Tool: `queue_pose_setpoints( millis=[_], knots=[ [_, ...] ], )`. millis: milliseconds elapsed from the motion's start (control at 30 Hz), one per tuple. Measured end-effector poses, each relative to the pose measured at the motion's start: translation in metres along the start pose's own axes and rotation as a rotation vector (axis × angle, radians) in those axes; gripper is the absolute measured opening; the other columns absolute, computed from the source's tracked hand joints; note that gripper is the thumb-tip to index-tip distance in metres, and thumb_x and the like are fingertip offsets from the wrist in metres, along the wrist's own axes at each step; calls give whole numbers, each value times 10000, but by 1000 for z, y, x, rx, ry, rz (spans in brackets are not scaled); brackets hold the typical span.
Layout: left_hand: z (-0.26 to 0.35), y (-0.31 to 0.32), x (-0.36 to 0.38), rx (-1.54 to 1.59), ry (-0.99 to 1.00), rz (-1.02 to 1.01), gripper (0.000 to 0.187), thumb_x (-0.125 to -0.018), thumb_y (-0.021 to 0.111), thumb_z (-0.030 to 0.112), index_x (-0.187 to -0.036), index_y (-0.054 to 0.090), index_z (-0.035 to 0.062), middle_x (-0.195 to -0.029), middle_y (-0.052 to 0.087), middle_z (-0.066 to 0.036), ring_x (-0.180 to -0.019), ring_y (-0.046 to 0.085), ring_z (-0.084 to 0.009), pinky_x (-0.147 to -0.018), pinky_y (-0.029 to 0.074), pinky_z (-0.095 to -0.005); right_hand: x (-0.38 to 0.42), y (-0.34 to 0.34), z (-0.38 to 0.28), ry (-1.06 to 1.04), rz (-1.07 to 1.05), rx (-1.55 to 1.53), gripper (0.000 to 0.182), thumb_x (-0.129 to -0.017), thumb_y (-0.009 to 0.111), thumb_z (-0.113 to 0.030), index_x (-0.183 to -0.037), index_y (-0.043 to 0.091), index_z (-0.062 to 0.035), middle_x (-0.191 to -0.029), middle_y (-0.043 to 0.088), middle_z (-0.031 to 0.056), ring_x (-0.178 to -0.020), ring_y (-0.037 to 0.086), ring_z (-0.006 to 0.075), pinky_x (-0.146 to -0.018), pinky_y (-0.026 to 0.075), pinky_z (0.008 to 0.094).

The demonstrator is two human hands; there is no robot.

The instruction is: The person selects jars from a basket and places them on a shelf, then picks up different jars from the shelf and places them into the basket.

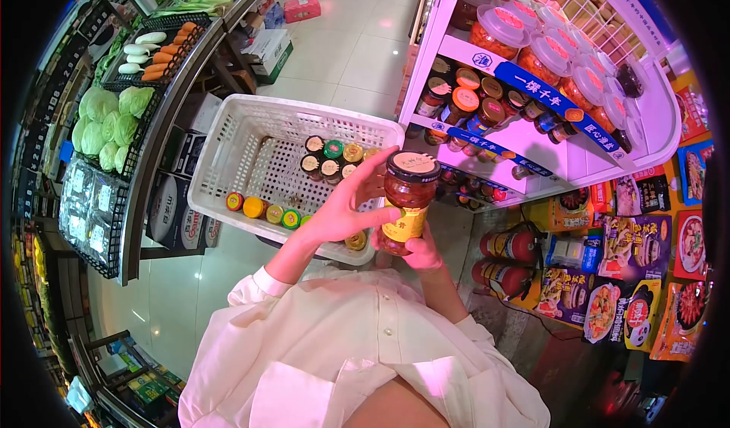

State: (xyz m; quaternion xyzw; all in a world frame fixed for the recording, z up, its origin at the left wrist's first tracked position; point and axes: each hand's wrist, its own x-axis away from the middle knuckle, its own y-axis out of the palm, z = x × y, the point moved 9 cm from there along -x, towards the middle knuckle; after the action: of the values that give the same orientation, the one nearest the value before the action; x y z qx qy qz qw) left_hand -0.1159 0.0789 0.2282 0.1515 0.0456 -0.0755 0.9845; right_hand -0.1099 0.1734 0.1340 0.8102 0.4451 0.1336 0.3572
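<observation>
Between my two hands I hold a glass jar (402, 200) of dark red contents, with a black-rimmed lid and a yellow label. It is upright, just past the near right corner of a white plastic crate (296, 107). My left hand (351, 206) grips the jar's left side, thumb across the label. Lower down, my right hand (423, 252) is closed round its base, some fingers hidden behind the glass. Inside the crate stand several lidded jars (332, 150) in a cluster, and more jars (254, 207) line its near side.
To the right rises a pink-lit shelf unit (430, 52) with jars and tubs. Fire extinguishers (508, 245) stand below it, near hanging food packets (635, 245). On the left is a produce stand (163, 124) with cabbages, carrots and radishes. A cardboard box (269, 52) sits on the floor.
</observation>
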Motion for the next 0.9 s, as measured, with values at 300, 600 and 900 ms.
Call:
queue_pose_setpoints(
  millis=[300, 600, 900],
  knots=[
    [-12, 6, -3, 173, -60, -41, 567, -830, 708, 87, -1319, 436, -3, -1244, 560, -90, -1137, 524, -166, -964, 432, -333, 2, 23, 1, 20, -174, -304, 743, -735, 694, -382, -1304, 400, -3, -1048, 599, 177, -849, 643, 279, -722, 539, 377],
    [-11, -15, 0, 83, -52, 210, 529, -796, 754, 97, -1244, 488, 3, -1136, 631, -83, -1020, 614, -157, -933, 462, -308, -2, 17, -10, 63, 54, 46, 727, -805, 717, -435, -1295, 403, 2, -1105, 601, 143, -982, 635, 249, -835, 532, 385],
    [-21, -23, 4, -12, -163, 276, 561, -821, 747, 147, -1279, 460, -6, -1133, 621, -93, -1062, 588, -166, -939, 451, -311, -2, 4, 6, 90, 74, -52, 613, -799, 684, -345, -1242, 450, 8, -1059, 615, 152, -946, 636, 255, -799, 532, 375]
  ],
)
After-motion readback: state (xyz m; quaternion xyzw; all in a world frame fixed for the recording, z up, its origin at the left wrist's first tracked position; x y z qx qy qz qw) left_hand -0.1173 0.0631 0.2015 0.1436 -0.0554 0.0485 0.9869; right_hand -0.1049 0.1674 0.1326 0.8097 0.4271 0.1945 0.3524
